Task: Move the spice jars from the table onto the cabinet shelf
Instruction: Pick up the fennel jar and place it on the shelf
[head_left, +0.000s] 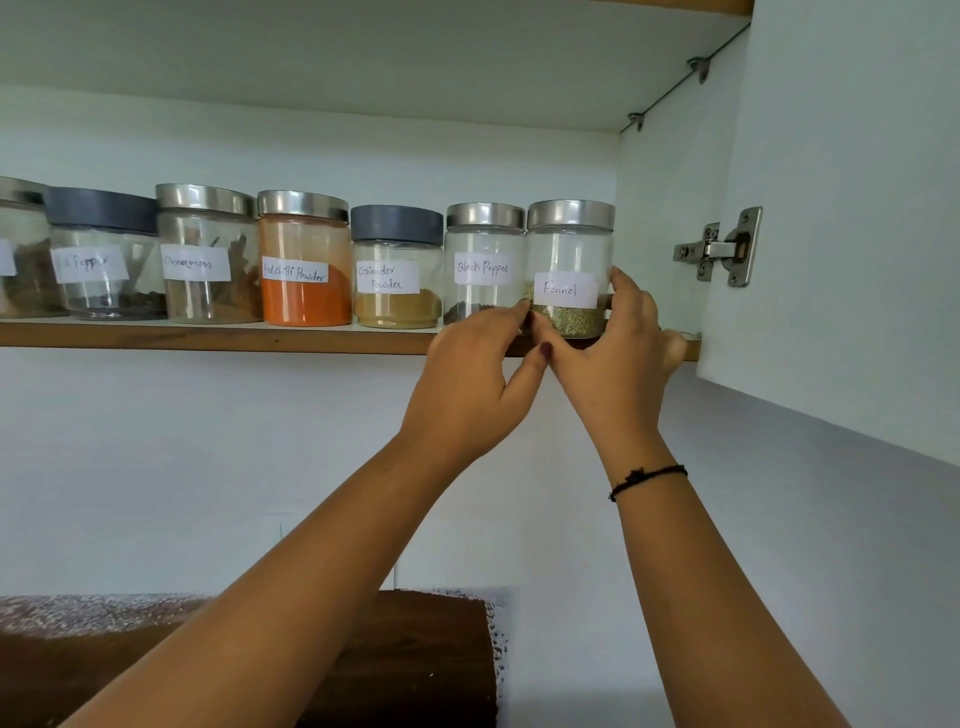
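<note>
**Fennel jar at right end of shelf, both hands on it**

Shelf (208, 340) carries a row of labelled jars along its front edge. The pepper jar (483, 244) is second from the right. The left hand (478, 384) comes up from below the front edge, with curled fingertips pressed on the lower left side of the fennel jar (569, 244) and the thumb tucked under. The fennel jar stands upright, long axis vertical, last in the row and right against the pepper jar; I cannot tell if they touch. Its base looks seated on the shelf. The right hand (618, 364) clamps it, thumb at the front and fingers wrapped round the right side. The jar sits above and between both hands, the right hand having the fuller hold. Free shelf remains to its right, before the open door (831, 208). Likely next: let go or nudge it back.
</note>
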